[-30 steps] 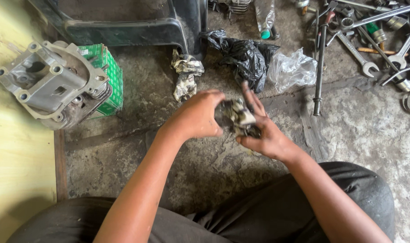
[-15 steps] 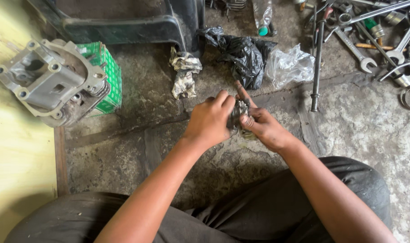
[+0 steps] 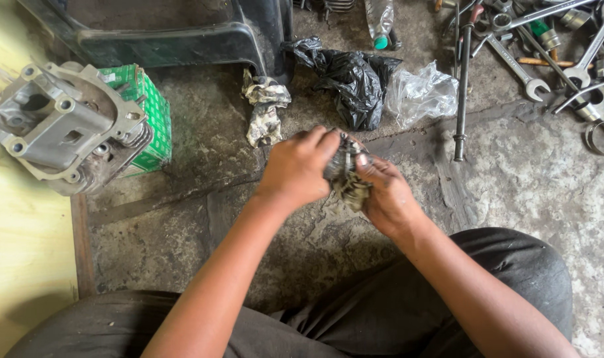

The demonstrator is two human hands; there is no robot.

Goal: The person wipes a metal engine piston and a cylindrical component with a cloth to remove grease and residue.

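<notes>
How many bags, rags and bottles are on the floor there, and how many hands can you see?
Bags: 2, a black bag and a clear bag
Rags: 2, one on the floor, one held rag between both hands
Bottles: 1
Hands: 2, left hand and right hand
Total: 7

On the concrete floor (image 3: 527,192): engine cylinder head (image 3: 57,129) far left against a green box (image 3: 149,113), wrenches (image 3: 534,59) top right, black bag (image 3: 352,83) top middle.

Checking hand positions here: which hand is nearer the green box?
Left. The left hand is closer to the green box; the right hand sits farther off, beyond the left.
</notes>
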